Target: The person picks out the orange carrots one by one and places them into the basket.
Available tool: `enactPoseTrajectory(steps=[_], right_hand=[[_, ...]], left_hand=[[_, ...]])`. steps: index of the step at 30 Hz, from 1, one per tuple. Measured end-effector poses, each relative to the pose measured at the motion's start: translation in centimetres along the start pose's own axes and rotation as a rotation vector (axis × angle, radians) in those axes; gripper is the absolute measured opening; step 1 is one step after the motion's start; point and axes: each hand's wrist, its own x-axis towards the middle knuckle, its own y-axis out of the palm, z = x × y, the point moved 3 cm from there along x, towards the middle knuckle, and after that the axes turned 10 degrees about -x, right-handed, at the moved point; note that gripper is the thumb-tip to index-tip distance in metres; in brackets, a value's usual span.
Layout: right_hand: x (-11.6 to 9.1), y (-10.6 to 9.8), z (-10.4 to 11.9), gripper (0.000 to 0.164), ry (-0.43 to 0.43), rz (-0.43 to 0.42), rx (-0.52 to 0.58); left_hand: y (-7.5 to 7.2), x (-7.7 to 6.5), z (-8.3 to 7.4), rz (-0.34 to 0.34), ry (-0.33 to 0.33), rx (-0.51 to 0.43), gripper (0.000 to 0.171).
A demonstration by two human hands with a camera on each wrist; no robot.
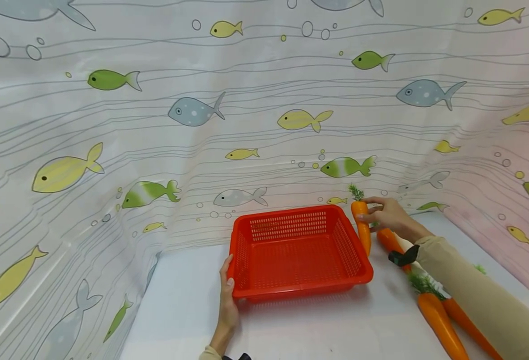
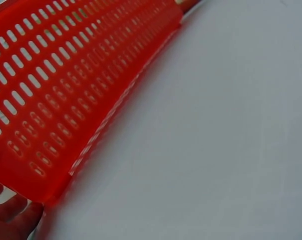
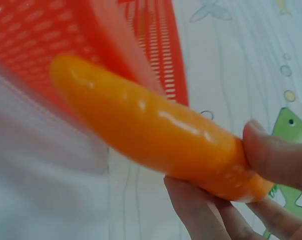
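Observation:
A red plastic basket (image 1: 298, 265) with slotted walls sits on the white table. My left hand (image 1: 228, 305) grips it by the left side, near the front corner; in the left wrist view fingers (image 2: 20, 215) curl at the lower corner of its wall. Just outside the basket's right side, my right hand (image 1: 388, 217) pinches an orange carrot (image 1: 362, 225) near its leafy top. That carrot hangs tip down, overlapping the rim in the head view. Up close in the right wrist view, thumb and fingers hold the thick end of the carrot (image 3: 156, 135).
Another carrot (image 1: 389, 241) lies beneath my right hand and wrist, partly hidden. Nearer the front right, two more carrots (image 1: 442, 325) lie side by side, partly under my forearm. A fish-print sheet (image 1: 264, 100) rises behind the table and along both sides.

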Motion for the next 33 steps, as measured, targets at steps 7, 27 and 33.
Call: enactPoseTrajectory(steps=[7, 27, 33], right_hand=[[-0.1, -1.2, 1.3, 0.08, -0.007, -0.067, -0.016], [2.0, 3.7, 3.6, 0.074, -0.042, 0.092, 0.285], [2.8, 5.7, 4.3, 0.07, -0.038, 0.121, 0.332]], left_hand=[[0.0, 0.0, -0.1, -0.004, 0.011, 0.005, 0.061], [0.2, 0.1, 0.1, 0.002, -0.007, 0.014, 0.061], [0.6, 0.0, 0.2, 0.01, -0.031, -0.004, 0.061]])
